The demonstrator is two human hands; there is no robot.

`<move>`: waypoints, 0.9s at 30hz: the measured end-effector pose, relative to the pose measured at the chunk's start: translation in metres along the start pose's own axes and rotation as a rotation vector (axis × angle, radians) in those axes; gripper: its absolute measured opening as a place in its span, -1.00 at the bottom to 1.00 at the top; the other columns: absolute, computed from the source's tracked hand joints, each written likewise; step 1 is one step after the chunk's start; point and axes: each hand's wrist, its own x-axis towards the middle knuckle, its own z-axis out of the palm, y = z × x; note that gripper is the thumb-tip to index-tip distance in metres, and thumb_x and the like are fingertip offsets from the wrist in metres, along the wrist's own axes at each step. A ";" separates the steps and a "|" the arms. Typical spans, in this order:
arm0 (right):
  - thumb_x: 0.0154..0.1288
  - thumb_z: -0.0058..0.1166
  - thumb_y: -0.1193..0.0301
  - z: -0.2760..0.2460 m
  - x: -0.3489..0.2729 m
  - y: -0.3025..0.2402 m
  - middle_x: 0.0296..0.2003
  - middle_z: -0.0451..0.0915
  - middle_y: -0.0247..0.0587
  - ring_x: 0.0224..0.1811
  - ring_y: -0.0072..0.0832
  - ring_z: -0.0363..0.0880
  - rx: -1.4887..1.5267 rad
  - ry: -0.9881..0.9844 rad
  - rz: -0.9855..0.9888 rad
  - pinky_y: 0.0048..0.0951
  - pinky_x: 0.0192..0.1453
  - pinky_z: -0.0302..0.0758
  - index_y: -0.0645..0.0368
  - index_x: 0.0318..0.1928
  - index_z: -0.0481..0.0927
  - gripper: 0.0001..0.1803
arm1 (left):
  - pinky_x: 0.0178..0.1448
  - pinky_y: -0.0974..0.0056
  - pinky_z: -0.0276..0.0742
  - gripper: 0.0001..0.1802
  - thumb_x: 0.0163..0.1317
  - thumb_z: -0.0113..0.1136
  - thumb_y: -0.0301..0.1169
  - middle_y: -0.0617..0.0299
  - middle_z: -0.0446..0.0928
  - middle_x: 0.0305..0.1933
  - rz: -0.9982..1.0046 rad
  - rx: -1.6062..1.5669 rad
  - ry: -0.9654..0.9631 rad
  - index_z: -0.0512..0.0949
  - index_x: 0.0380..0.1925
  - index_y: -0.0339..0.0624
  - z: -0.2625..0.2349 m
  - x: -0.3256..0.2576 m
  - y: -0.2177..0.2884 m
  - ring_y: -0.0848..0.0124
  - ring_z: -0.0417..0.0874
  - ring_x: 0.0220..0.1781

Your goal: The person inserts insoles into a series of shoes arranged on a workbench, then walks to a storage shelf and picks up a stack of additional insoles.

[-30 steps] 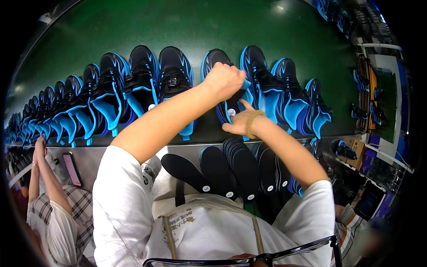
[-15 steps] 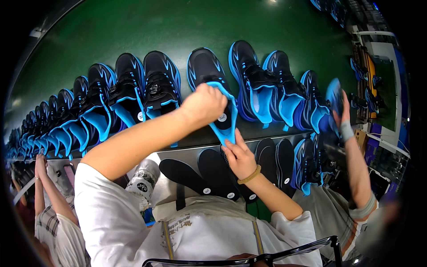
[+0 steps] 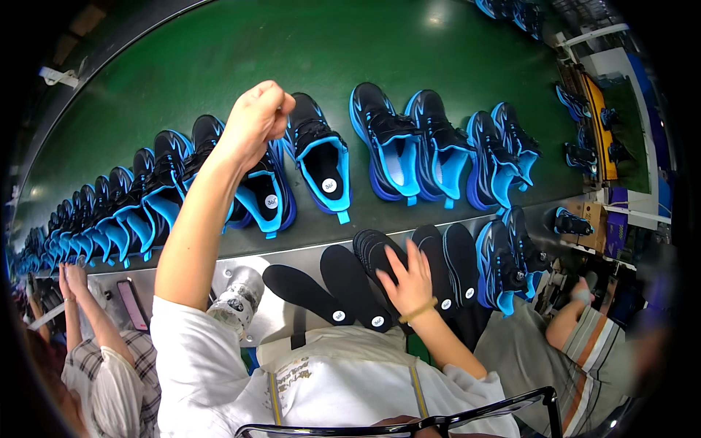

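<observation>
My left hand (image 3: 259, 120) is closed in a fist over the front of a black and blue sneaker (image 3: 285, 201), hiding its toe; what its fingers hold, if anything, is out of sight. Just right of that fist stands another sneaker (image 3: 307, 120) with an insole (image 3: 330, 185) inside, bearing a round white sticker. Down at the metal ledge, my right hand (image 3: 410, 283) is open, fingers spread over a stack of black insoles (image 3: 371, 244). More black insoles (image 3: 339, 274) lie left of that stack, and others (image 3: 461, 255) to its right.
A long row of sneakers (image 3: 95, 219) runs left along the green table (image 3: 328, 44); more sneakers (image 3: 383, 139) stand right. A clear jar (image 3: 237, 299) sits on the metal ledge (image 3: 299, 255). Co-workers' arms show left (image 3: 91, 306) and right (image 3: 573, 314).
Both hands have let go of the sneaker they held. My left hand has moved left and away from me; my right hand has come down onto the insoles. The right co-worker's arm has lowered.
</observation>
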 end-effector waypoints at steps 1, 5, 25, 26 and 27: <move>0.00 0.02 0.21 0.000 -0.023 0.007 0.03 0.16 0.20 0.00 -0.01 0.25 -0.045 -0.090 0.066 -0.15 0.08 0.17 -0.01 0.06 0.28 -0.45 | -0.70 0.51 -0.06 -0.83 0.07 -0.18 -0.42 0.35 0.22 -0.66 0.004 -0.083 0.006 0.20 -0.67 -0.10 0.008 0.002 0.003 0.65 0.03 -0.76; -0.03 0.06 0.23 0.010 -0.085 0.015 0.01 0.12 0.37 -0.02 0.14 0.23 0.076 -0.140 0.265 -0.18 0.02 0.26 0.01 0.11 0.20 -0.36 | -0.64 0.45 0.12 -0.69 0.10 0.00 -0.14 0.44 0.17 -0.70 0.234 0.534 0.043 0.29 -0.55 -0.14 0.065 0.023 -0.029 0.59 0.15 -0.70; -0.05 -0.06 0.39 -0.019 0.176 0.047 -0.45 0.52 -0.01 -0.43 -0.23 0.50 -0.046 -0.221 -0.001 -0.35 -0.25 0.43 0.31 -0.55 0.53 -0.79 | -0.31 0.20 0.39 -0.42 0.08 -0.14 0.07 -0.09 0.48 -0.51 0.111 1.078 -0.242 0.47 -0.44 -0.34 0.090 0.079 -0.077 0.19 0.52 -0.44; -0.03 -0.10 0.42 -0.006 0.182 0.042 -0.35 0.48 0.05 -0.36 -0.19 0.48 -0.061 -0.200 0.024 -0.32 -0.20 0.41 0.29 -0.50 0.52 -0.81 | -0.28 0.20 0.38 -0.43 0.07 -0.12 0.06 -0.10 0.48 -0.49 0.073 1.069 -0.258 0.47 -0.43 -0.35 0.089 0.079 -0.075 0.18 0.52 -0.41; -0.01 -0.13 0.44 0.003 0.185 0.040 -0.25 0.43 0.11 -0.28 -0.15 0.45 -0.077 -0.178 0.054 -0.29 -0.14 0.39 0.27 -0.46 0.51 -0.82 | -0.26 0.20 0.37 -0.44 0.06 -0.10 0.05 -0.11 0.48 -0.47 0.037 1.057 -0.280 0.47 -0.42 -0.35 0.090 0.077 -0.070 0.17 0.51 -0.38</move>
